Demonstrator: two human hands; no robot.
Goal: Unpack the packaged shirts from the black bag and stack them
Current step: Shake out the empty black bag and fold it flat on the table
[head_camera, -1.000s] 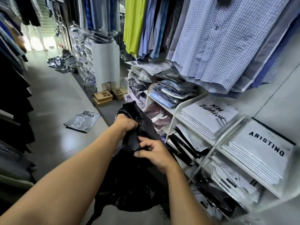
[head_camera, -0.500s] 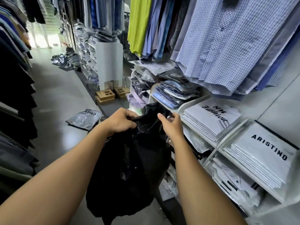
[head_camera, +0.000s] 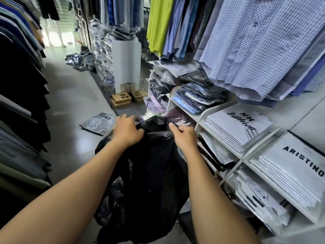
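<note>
A large black plastic bag [head_camera: 147, 182] hangs in front of me in a shop aisle, bulging and dark. My left hand [head_camera: 127, 130] grips the left side of its top edge. My right hand [head_camera: 184, 136] grips the right side, so the mouth is stretched between them. What is inside the bag is hidden. One packaged shirt [head_camera: 98, 123] in clear plastic lies flat on the floor, left of the bag.
White shelves [head_camera: 219, 106] on the right hold stacks of packaged shirts [head_camera: 241, 125], some marked ARISTINO [head_camera: 302, 161]. Shirts hang on a rail above them [head_camera: 255, 50]. Dark clothes hang along the left [head_camera: 21, 103]. Wooden blocks [head_camera: 121, 100] and more bags [head_camera: 77, 59] sit on the grey floor.
Both hands moved from bunching the bag's neck to its top edge, then apart, pulling the mouth wider. The bag was lifted up toward the shelves.
</note>
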